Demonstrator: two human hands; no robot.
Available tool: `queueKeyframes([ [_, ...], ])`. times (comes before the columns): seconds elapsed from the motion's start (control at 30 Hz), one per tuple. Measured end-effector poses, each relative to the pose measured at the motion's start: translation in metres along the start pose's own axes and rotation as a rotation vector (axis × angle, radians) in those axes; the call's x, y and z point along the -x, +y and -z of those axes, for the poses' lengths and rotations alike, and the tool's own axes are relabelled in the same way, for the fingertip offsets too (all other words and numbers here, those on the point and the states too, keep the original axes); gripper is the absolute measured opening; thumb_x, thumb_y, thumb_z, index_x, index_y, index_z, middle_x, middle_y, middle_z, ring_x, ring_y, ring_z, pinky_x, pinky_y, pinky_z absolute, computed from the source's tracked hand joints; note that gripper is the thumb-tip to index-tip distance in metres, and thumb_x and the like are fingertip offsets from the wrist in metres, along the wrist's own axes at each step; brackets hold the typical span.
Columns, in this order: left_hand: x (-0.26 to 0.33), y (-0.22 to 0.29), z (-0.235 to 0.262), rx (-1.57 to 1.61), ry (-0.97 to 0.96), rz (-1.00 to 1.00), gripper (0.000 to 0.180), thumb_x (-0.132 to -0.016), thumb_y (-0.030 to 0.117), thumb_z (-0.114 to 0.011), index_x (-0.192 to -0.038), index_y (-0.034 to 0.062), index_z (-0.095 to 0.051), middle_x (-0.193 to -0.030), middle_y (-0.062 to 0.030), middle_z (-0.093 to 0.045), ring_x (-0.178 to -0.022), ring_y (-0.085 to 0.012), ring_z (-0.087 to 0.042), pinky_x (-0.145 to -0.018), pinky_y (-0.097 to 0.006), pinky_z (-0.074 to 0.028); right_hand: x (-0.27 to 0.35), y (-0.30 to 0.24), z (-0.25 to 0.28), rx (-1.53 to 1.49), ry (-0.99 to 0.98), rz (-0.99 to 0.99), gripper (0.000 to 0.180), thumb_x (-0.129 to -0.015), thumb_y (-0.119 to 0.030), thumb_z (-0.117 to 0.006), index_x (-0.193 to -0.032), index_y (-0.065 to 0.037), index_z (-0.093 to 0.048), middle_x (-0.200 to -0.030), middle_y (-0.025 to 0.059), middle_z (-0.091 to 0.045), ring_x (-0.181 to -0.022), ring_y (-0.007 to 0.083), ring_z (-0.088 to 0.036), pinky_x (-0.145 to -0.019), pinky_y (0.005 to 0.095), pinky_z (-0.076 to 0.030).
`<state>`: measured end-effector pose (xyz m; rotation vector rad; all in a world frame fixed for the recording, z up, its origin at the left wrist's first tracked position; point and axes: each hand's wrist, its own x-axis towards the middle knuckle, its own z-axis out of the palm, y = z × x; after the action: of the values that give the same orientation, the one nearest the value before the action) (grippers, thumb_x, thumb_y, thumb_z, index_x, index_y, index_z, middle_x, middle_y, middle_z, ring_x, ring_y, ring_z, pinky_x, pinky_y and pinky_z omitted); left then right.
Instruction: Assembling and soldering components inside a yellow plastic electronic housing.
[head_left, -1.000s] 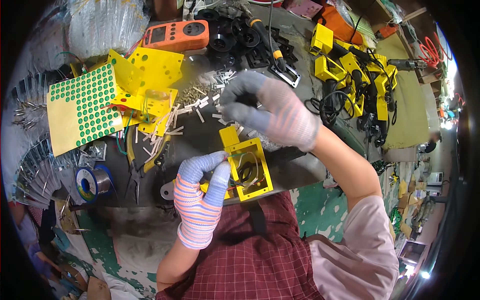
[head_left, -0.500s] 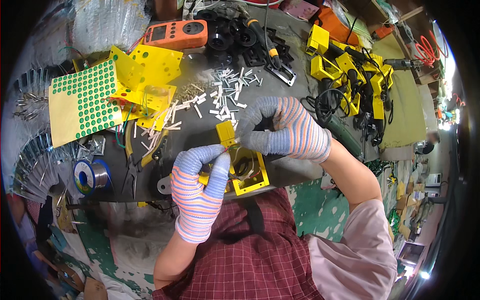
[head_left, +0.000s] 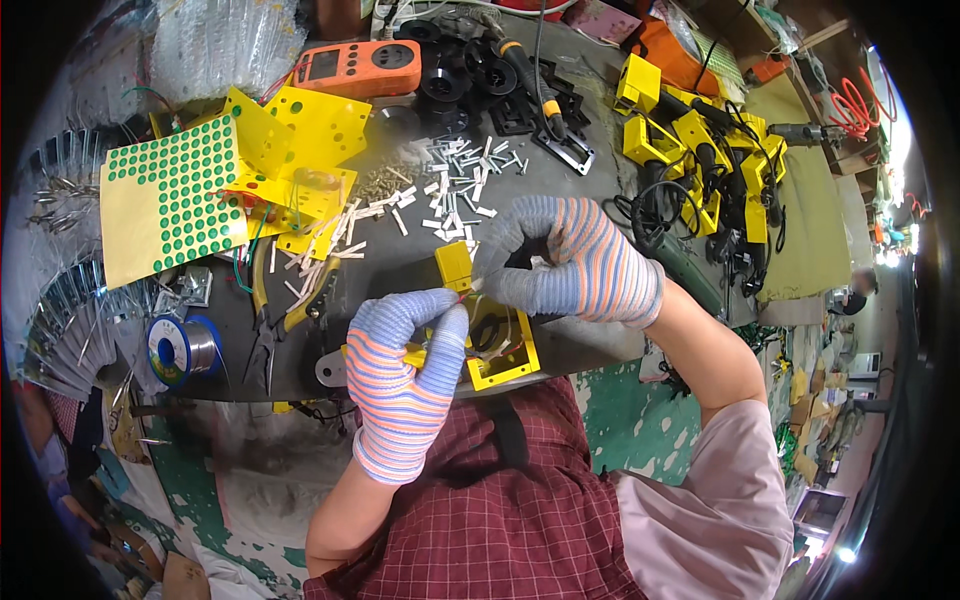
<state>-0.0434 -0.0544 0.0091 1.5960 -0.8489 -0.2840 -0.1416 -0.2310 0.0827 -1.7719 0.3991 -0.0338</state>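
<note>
In striped work gloves, my two hands meet over an open yellow metal housing [head_left: 518, 372] at the table's near edge. My left hand [head_left: 403, 385] pinches a thin wire with a reddish bit showing at its fingertips. Just to the right, my right hand [head_left: 590, 265] has thumb and forefinger closed on a pale thin wire end, mostly covered by the fingers. Dark and light wires curl inside the housing. A yellow block-shaped part [head_left: 453, 264] stands up behind the fingertips. Pliers [head_left: 292, 310] with yellow handles lie left of my left hand.
White sleeves and screws [head_left: 455, 185] are scattered beyond my hands. An orange multimeter [head_left: 360, 67], a soldering iron [head_left: 530, 80] and black plastic parts lie farther back. Left are a solder spool [head_left: 185, 350] and a green-dot sticker sheet [head_left: 175, 195]; right, yellow corded assemblies [head_left: 700, 150].
Both hands keep their pinch over the housing and shift only slightly. The whole view has moved a little, with the table things appearing slightly farther right.
</note>
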Motion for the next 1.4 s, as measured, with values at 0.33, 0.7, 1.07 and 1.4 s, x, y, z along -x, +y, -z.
queueKeyframes([
  [0.33, 0.000, 0.001, 0.003, -0.001, -0.024, 0.026, 0.012, -0.080, 0.006, -0.075, -0.089, 0.0055, -0.069, -0.083, -0.0081, -0.067, -0.075, -0.0244, -0.061, -0.070, -0.035, -0.047, -0.006, -0.004, 0.002, 0.357, -0.088, 0.253, 0.015, -0.084, -0.012, -0.067, -0.094, -0.001, -0.067, -0.091, 0.0078, -0.069, -0.084, 0.0144, -0.064, -0.080, 0.0314, -0.052],
  [0.7, 0.000, 0.000, 0.010, 0.225, -0.118, 0.195, 0.023, -0.082, 0.010, -0.078, -0.094, 0.0036, -0.059, -0.082, -0.0038, -0.064, -0.071, -0.0104, -0.059, -0.068, -0.027, -0.049, -0.021, -0.009, 0.005, 0.269, -0.246, 0.135, 0.013, -0.082, -0.012, -0.068, -0.092, -0.004, -0.069, -0.083, 0.0052, -0.069, -0.076, 0.0119, -0.063, -0.072, 0.0284, -0.051],
  [1.07, -0.001, -0.009, 0.014, 0.240, -0.164, 0.131, 0.035, -0.077, 0.012, -0.084, -0.090, 0.0047, -0.053, -0.075, -0.0011, -0.057, -0.067, -0.0083, -0.054, -0.064, -0.026, -0.049, -0.023, -0.012, 0.002, 0.303, -0.400, 0.090, 0.022, -0.082, -0.010, -0.071, -0.103, -0.005, -0.070, -0.095, 0.0066, -0.070, -0.087, 0.0162, -0.066, -0.077, 0.0312, -0.053],
  [1.4, -0.002, 0.000, 0.011, 0.348, -0.128, 0.268, 0.028, -0.080, 0.009, -0.080, -0.100, 0.0028, -0.060, -0.081, -0.0047, -0.062, -0.071, -0.0114, -0.057, -0.067, -0.027, -0.049, -0.018, -0.007, -0.001, 0.456, -0.169, 0.337, 0.015, -0.084, -0.019, -0.068, -0.091, -0.006, -0.065, -0.083, 0.0128, -0.064, -0.080, 0.0316, -0.064, -0.073, 0.0392, -0.051],
])
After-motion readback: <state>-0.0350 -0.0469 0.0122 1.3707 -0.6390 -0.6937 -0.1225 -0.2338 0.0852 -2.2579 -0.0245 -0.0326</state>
